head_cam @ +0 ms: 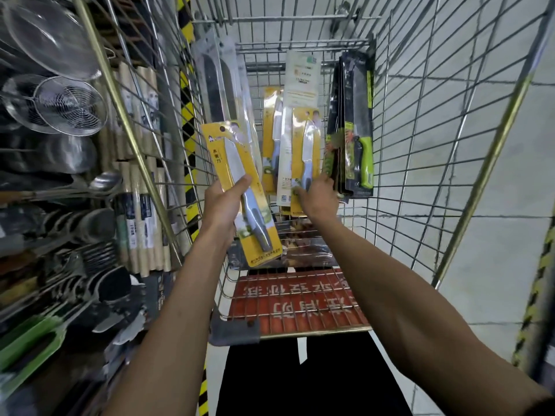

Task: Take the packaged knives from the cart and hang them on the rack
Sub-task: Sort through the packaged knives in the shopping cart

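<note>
- Fingers (244, 183) of the left hand (222, 202) are wrapped round the middle of a yellow knife pack (240, 187), gripping it firmly. The pack is tilted, and the hang hole (222, 128) at its upper end is not on any hook.
- The right hand (316, 196) is at the foot of a hung yellow pack (304, 151) with its fingers curled against the card. I cannot tell whether they pinch it or only steady it.
- Black-and-green packs (357, 130) hang in a stack just to the right, and long-blade packs (216, 82) hang to the left. All of them hang on the rack (300, 43).
- The cart (312, 328) sits below the hands with more packs (303, 253) lying in it; their contents are blurred.
- Judgement: the step in hand is hanging the held pack with the other yellow ones.
- To do it well, slide the grip lower so the hole end stays clear, then bring the card upright before it meets the hook.
- Use the right hand to hold the hung packs back and expose the hook tip.
- Risk: a tilted card may snag the neighbouring packs or miss the hook.
</note>
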